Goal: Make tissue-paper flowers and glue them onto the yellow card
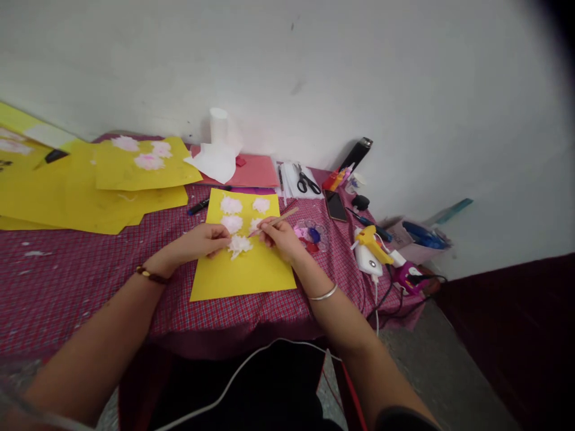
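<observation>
Forearms [103, 335] cross the bench [67, 281] edge; left hand [204, 239] fingers curl against a white tissue tuft [239, 244] on the yellow sheet [245, 272], grip unclear; right hand [281, 236] fingers pinch a brush [276, 220]. Pressing hard could tear the tuft or smear the sheet.

This looked like a craft corner in a home. My bench [67, 275] wore a red checked cloth and stood against a bare, scuffed white wall [404, 72]. Yellow paper sheets [81, 191] spread across the upper left of the frame. Scissors [308, 181], a glue gun [372, 239] and a paint palette [311, 233] crowded the centre right. At centre, my right grip [281, 239] held a wooden stick [274, 221].
</observation>
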The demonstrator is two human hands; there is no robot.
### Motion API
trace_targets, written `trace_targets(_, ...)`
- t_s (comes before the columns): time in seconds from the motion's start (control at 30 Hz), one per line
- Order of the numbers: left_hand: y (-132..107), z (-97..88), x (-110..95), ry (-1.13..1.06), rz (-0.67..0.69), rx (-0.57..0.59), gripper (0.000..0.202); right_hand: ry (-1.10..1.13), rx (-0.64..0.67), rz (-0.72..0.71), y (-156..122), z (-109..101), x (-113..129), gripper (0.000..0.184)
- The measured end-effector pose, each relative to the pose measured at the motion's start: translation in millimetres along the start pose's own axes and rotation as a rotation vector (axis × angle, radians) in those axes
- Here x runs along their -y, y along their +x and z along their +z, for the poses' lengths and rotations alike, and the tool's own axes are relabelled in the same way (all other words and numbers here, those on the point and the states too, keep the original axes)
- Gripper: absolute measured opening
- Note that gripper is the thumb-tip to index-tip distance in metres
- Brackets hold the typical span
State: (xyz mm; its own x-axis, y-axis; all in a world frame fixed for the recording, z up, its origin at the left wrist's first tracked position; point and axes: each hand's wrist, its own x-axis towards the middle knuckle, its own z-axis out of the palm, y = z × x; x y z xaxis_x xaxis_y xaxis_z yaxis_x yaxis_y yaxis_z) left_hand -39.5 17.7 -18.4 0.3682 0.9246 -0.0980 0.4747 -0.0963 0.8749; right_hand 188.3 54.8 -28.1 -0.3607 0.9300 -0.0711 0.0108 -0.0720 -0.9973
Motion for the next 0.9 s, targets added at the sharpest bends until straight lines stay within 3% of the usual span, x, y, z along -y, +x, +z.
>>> trace_targets(0.13, 0, 0.1, -7, 0.077, 0.086, -0.143, 0.020, 0.057, -0.050, 0.022, 2, -6, 0, 0.032)
trace_targets(0.23, -1, 12.8, -16, 0.162, 0.119, -0.166, 0.013, 0.108, -0.068, 0.037, 1, -11, 1, 0.032)
trace_targets(0.33, -8, 25.8, -29, 0.222, 0.182, -0.094, 0.008, 0.145, -0.081, 0.064, 4, -18, -1, 0.030)
trace_targets(0.4, -18, 28.7, -39, 0.361, 0.318, -0.012, 0.011, 0.147, -0.099, 0.095, 6, -22, -2, 0.028)
trace_targets(0.53, -44, 17.6, -47, 0.606, 0.511, 0.073, 0.021, 0.148, -0.136, 0.121, 8, -23, -3, 0.027)
trace_targets(0.63, -56, 4.5, -35, 0.639, 0.459, 0.080, 0.024, 0.159, -0.154, 0.099, 8, -20, -2, 0.028)
trace_targets(0.77, -62, -10.4, -13, 0.613, 0.241, 0.007, 0.022, 0.173, -0.147, 0.060, 8, -17, -2, 0.030)
trace_targets(0.9, -63, -32.5, -1, 0.587, 0.164, -0.105, 0.021, 0.186, -0.122, 0.065, 8, -11, -7, 0.033)
